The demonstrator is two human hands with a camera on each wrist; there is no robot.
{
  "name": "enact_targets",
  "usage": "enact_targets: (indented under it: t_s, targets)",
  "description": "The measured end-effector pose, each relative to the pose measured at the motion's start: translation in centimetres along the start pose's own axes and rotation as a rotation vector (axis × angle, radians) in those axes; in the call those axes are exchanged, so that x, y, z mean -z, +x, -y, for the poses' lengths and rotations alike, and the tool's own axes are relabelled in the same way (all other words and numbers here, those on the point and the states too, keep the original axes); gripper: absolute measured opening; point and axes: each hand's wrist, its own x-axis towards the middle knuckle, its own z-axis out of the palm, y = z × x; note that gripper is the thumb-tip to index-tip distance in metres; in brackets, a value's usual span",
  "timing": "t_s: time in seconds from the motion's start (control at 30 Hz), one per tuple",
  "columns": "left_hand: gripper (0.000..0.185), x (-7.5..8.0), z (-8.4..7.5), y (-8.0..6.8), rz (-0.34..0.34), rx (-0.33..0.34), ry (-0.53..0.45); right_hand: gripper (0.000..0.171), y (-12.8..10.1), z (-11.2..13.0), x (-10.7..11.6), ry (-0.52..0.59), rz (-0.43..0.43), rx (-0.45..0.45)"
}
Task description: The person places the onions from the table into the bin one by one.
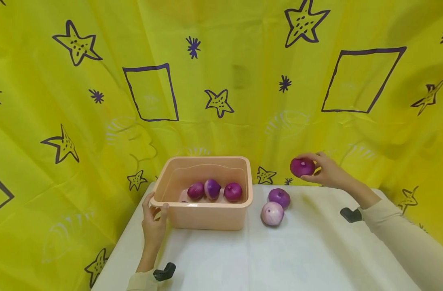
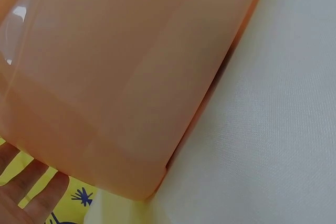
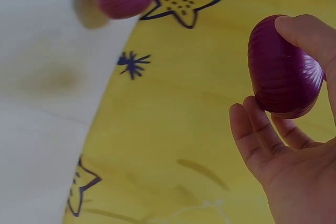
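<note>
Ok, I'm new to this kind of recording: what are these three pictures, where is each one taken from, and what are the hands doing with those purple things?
There is no machine here: a person works with two bare hands and wears three cameras. The wide picture comes from the head and looks down at a table with a white cloth, with yellow star-patterned fabric behind it. The other two come from the wrists.

The left hand grips the near left corner of a peach plastic tub; its wrist view shows mostly the tub's wall. In the tub lie three red onions in plain view.

The right hand holds a dark purple onion in the air above the table's far edge; its wrist view shows this up close. Two more onions lie on the cloth right of the tub, a purple one and a pale one.
</note>
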Motion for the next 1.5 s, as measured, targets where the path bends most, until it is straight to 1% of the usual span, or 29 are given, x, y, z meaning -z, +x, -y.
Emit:
enact_targets:
  t_s: [0.17,0.2,0.27,0.37,0.4,0.43,0.5,0.57,0.7,0.8,0.87,1.0,1.07,1.2,1.3,1.37,1.5]
  targets:
    - [0.060,0.2,-3.0,-0.8,0.011,0.003,-0.011,0.062,0.8,1.4,0.9,0.023,-0.042,-0.009]
    - [0.061,0.3,-2.8,-0.8,0.011,0.000,-0.012,0.062,0.9,1.6,1.0,0.026,-0.046,-0.016]
    - [0.061,0.1,-1.8,-0.6,0.011,-0.002,-0.012,0.061,1.0,2.0,1.2,0.032,-0.051,-0.030]
    - [0.062,0.1,-1.4,-0.5,0.016,0.002,-0.018,0.061,1.2,2.3,1.4,0.032,-0.050,-0.046]
    - [0.061,0.1,-1.3,-0.5,0.017,0.001,-0.018,0.061,1.2,2.4,1.5,0.032,-0.049,-0.050]
    - [0.061,0.1,-1.9,-0.7,0.020,0.001,-0.019,0.061,1.3,2.5,1.5,0.031,-0.049,-0.051]
    - [0.060,0.1,-2.5,-0.8,0.018,0.007,-0.023,0.061,1.4,2.6,1.4,0.028,-0.051,-0.048]
    - [0.060,0.1,-1.8,-0.7,0.015,0.004,-0.014,0.061,1.5,2.6,1.3,0.027,-0.055,-0.044]
    - [0.063,0.0,0.1,-0.2,0.010,0.007,-0.010,0.062,1.7,2.9,1.1,0.025,-0.056,-0.038]
    - [0.064,0.0,0.8,0.0,0.010,0.002,-0.014,0.062,2.2,3.2,1.0,0.023,-0.051,-0.026]
    - [0.065,0.1,1.0,0.0,0.009,0.000,-0.020,0.061,2.6,3.6,0.8,0.023,-0.046,-0.008]
    - [0.066,0.1,1.0,0.1,0.013,0.005,-0.016,0.062,4.0,4.2,0.3,0.024,-0.019,0.014]
    - [0.065,0.0,0.7,0.0,0.012,0.009,-0.008,0.062,4.8,4.7,-0.1,0.029,0.000,0.021]
    - [0.062,0.2,-1.2,-0.5,0.012,0.004,-0.007,0.061,6.6,6.0,-1.1,0.049,0.028,0.049]
    - [0.061,0.2,-1.9,-0.7,0.009,0.001,-0.016,0.061,8.0,7.0,-2.1,0.049,0.039,0.080]
    - [0.061,0.2,-1.4,-0.5,0.004,0.000,-0.015,0.061,9.0,7.8,-2.8,0.048,0.045,0.099]
    - [0.063,0.1,0.3,0.0,-0.001,0.005,-0.010,0.061,10.7,9.2,-4.2,0.054,0.063,0.133]
